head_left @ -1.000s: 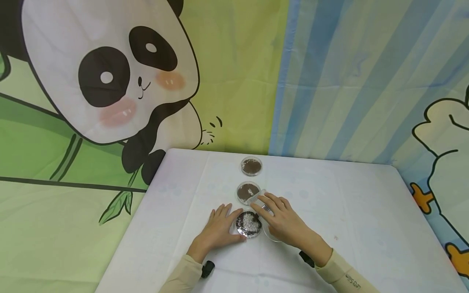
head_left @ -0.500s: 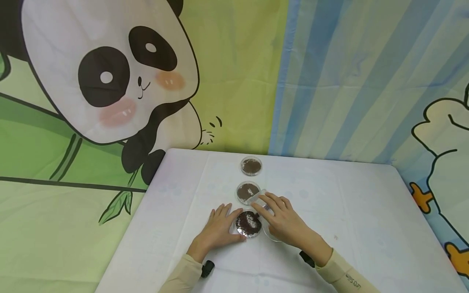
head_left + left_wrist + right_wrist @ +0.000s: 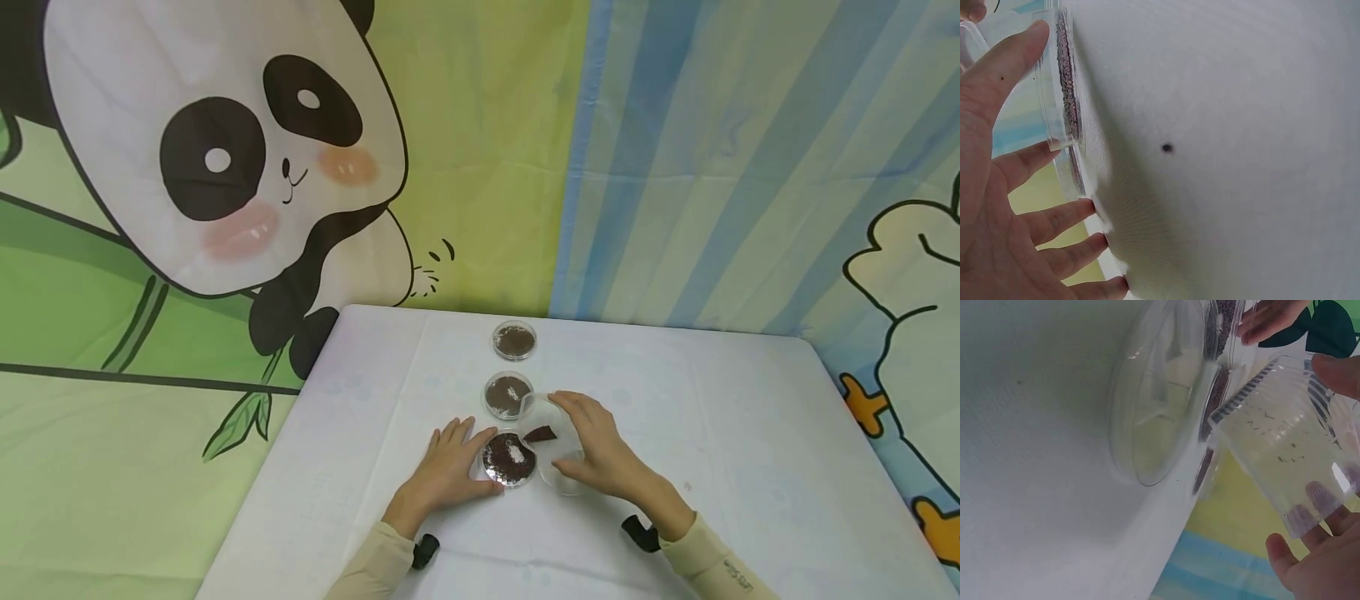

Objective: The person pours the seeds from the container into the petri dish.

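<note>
My left hand (image 3: 447, 469) holds the nearest petri dish (image 3: 507, 461) between thumb and index finger, the other fingers spread on the table. Dark brown granules cover most of that dish, around a pale patch near its middle. Over the dish's right side, my right hand (image 3: 611, 458) grips a clear plastic container (image 3: 1279, 444), thumb on one side and fingers on the other. The container is tilted, and a small wedge of dark granules (image 3: 538, 434) shows inside it. Under it, to the right of the dish, lies a clear round lid or dish (image 3: 1127, 425), partly hidden.
Behind the nearest dish, a second petri dish (image 3: 501, 394) and a third petri dish (image 3: 514, 341) of brown granules stand in a line on the white tabletop (image 3: 675, 417). A printed panda curtain (image 3: 480, 167) hangs along the table's back edge.
Dark granules have spread over the nearest dish and its pale patch has shrunk. My right hand has turned the container and drawn back slightly right. My left hand stays put.
</note>
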Demonstrator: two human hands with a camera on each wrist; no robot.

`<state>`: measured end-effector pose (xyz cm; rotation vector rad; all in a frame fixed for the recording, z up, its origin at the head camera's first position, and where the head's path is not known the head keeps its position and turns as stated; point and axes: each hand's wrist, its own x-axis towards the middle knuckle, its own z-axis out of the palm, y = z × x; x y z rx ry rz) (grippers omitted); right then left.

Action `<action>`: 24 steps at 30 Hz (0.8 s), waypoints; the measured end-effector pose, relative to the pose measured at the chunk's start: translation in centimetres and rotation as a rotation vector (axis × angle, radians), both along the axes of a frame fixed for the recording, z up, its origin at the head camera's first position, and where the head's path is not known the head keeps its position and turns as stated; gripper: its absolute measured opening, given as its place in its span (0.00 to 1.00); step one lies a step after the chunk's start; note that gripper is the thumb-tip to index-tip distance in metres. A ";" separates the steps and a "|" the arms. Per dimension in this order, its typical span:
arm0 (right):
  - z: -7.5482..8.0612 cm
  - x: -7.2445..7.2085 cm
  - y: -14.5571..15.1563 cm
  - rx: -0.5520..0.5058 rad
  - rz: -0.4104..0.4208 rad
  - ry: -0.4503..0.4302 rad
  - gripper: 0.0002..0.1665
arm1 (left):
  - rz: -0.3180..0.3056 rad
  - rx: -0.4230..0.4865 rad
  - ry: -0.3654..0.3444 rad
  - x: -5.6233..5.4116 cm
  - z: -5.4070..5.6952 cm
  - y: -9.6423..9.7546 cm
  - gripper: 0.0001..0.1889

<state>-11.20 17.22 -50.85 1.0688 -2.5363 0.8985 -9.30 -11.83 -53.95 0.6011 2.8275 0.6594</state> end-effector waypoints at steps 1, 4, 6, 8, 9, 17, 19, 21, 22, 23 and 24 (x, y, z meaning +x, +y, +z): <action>-0.1 0.0 0.2 -0.034 0.002 -0.031 0.60 | -0.001 0.004 -0.001 0.0 0.0 0.0 0.47; -0.4 -0.1 0.8 -0.130 -0.015 -0.151 0.61 | -0.002 0.009 0.000 0.1 0.0 0.0 0.47; -0.5 0.0 1.2 -0.187 -0.040 -0.242 0.61 | -0.003 0.012 0.002 0.1 0.0 0.0 0.47; -0.7 0.0 1.6 -0.250 -0.055 -0.316 0.60 | -0.002 0.008 0.002 0.0 -0.1 0.0 0.47; -0.7 0.0 1.8 -0.284 -0.059 -0.351 0.60 | -0.002 0.007 0.003 0.0 -0.1 0.0 0.47; -0.3 0.1 3.2 -0.503 -0.067 -0.524 0.56 | 0.003 0.007 0.001 0.0 -0.1 0.0 0.47; -0.9 -0.1 3.8 -0.565 -0.062 -0.557 0.56 | 0.006 0.002 -0.001 0.0 -0.1 0.0 0.47; -1.6 -0.3 4.5 -0.622 -0.055 -0.597 0.55 | 0.008 -0.004 -0.005 0.0 -0.2 0.0 0.47; -1.6 -0.3 4.7 -0.650 -0.046 -0.610 0.55 | 0.008 -0.006 -0.004 0.0 -0.2 0.0 0.47; -1.6 -0.3 5.0 -0.678 -0.037 -0.622 0.55 | 0.007 -0.004 -0.004 0.0 -0.2 0.0 0.47; -1.5 -0.3 5.2 -0.704 -0.030 -0.634 0.54 | 0.006 -0.004 -0.002 0.0 -0.2 0.0 0.47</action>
